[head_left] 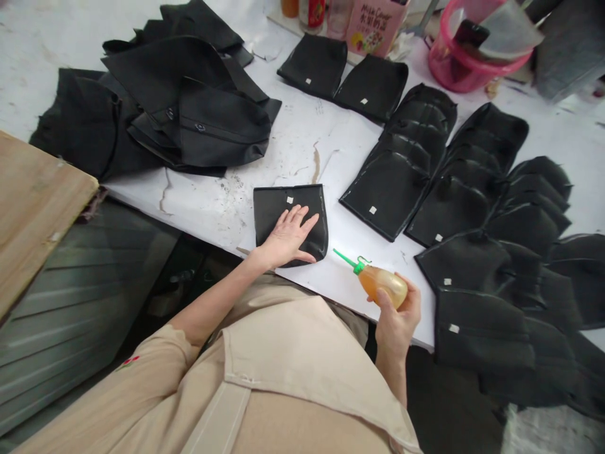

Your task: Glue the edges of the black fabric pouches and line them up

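A black flat piece (271, 211) with a small white square near its top edge lies at the front edge of the white table (295, 142). My left hand (288, 236) rests flat on it, fingers spread. To the right, my right hand (399, 309) is wrapped round a squeeze bottle (385, 284) of amber liquid. The bottle's green nozzle points up and left, toward the black piece but apart from it.
Rows of similar black pieces (378, 189) overlap on the right. A heap of black material (155, 107) lies at the back left. Behind are a pink basket (447, 63), a pink box (375, 25) and jars. A wooden board (38, 202) juts in at left.
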Tool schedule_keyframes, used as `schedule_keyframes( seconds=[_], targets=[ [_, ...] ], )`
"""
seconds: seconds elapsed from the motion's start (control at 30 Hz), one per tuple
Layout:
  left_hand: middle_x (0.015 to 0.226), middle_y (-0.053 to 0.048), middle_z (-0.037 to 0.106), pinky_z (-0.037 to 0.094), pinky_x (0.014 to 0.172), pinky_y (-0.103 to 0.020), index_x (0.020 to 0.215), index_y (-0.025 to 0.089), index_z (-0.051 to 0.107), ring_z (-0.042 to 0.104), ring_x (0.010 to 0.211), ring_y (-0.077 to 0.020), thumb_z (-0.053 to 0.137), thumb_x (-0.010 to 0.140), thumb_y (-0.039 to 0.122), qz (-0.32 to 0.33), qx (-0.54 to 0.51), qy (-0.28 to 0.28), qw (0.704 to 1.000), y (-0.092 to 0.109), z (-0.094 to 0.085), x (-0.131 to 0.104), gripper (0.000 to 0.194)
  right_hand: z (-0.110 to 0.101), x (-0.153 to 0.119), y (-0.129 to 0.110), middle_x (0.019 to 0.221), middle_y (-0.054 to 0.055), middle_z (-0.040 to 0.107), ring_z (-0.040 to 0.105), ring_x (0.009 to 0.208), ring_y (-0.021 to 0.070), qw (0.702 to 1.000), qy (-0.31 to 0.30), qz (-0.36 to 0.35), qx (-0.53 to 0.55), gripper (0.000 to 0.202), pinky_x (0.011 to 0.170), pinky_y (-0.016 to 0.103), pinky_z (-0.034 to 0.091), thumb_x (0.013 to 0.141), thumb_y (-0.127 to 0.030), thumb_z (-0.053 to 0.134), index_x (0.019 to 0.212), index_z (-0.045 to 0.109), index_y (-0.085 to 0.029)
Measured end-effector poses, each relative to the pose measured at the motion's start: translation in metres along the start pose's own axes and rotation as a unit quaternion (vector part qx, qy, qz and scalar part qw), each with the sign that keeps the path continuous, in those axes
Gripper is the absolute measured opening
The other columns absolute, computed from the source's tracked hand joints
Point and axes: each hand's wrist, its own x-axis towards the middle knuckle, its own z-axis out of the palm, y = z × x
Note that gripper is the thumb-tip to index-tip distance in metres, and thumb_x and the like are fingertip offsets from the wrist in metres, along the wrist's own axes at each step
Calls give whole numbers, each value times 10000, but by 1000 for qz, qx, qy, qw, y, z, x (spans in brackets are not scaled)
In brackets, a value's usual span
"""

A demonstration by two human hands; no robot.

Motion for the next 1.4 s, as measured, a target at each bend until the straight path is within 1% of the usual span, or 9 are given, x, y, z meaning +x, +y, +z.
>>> schedule_keyframes(
  seconds=[0.1,0.2,0.3,0.43,0.57,0.83,1.07,1.2,1.4],
  targets=[
    [1677,-245,375,300,1257,-530,1599,163,458,329,1567,-421,904,743,558,62,29,-24,997,-13,-7,-7,1042,3,-4,-1,1144,44,623,666,895,212,1000,-5,4,-12,570,563,272,604,771,-445,874,1228,602,-241],
    [1666,-249,393,315,1220,-548,1595,173,476,372,1527,-436,875,761,601,71,67,-4,995,-16,-5,-9,1018,5,-8,-1,1161,54,624,667,901,216,1000,-6,-2,-28,553,578,282,610,794,-457,852,1233,597,-240],
    [1655,-254,406,329,1184,-556,1603,179,468,398,1493,-439,834,787,647,56,89,15,994,-10,2,-8,1010,6,-11,0,1207,67,622,671,948,236,1000,4,-16,-26,575,608,303,615,790,-463,857,1251,592,-245],
    [1644,-284,402,353,1141,-571,1609,149,452,411,1464,-459,786,817,689,13,102,26,994,10,9,-6,1015,4,-18,5,1221,84,627,668,1025,262,995,8,-79,-63,619,787,400,629,753,-429,904,1261,608,-236],
    [1644,-299,392,371,1114,-590,1613,135,440,427,1438,-480,763,833,697,-48,90,25,995,28,11,-7,1014,3,-25,13,1226,103,628,663,1078,285,984,-3,-128,-124,593,905,478,601,785,-436,885,1269,609,-232],
    [1634,-280,417,396,1078,-597,1625,171,422,441,1411,-494,752,826,720,-70,88,40,993,35,16,-6,1025,6,-24,19,1167,93,620,661,1056,276,972,-4,-177,-158,578,810,416,617,807,-467,870,1263,603,-230],
    [1618,-321,407,397,1068,-588,1619,111,409,451,1392,-501,749,832,717,-67,99,32,992,36,16,-5,1050,10,-23,26,1156,78,618,655,1062,268,965,-14,-217,-149,561,839,415,606,836,-404,867,1296,592,-239],
    [1630,-298,407,396,1061,-589,1632,141,397,444,1397,-496,701,868,717,-61,105,31,992,34,16,-5,1004,7,-24,29,1153,76,632,658,1054,266,954,-17,-251,-164,556,829,406,591,847,-345,864,1319,586,-254],
    [1622,-295,414,412,1044,-545,1617,132,420,471,1367,-464,703,876,711,-44,117,17,992,29,10,-6,982,6,-26,30,1165,87,632,661,1062,275,949,-5,-258,-179,548,825,409,597,864,-363,852,1326,578,-250]
  ],
)
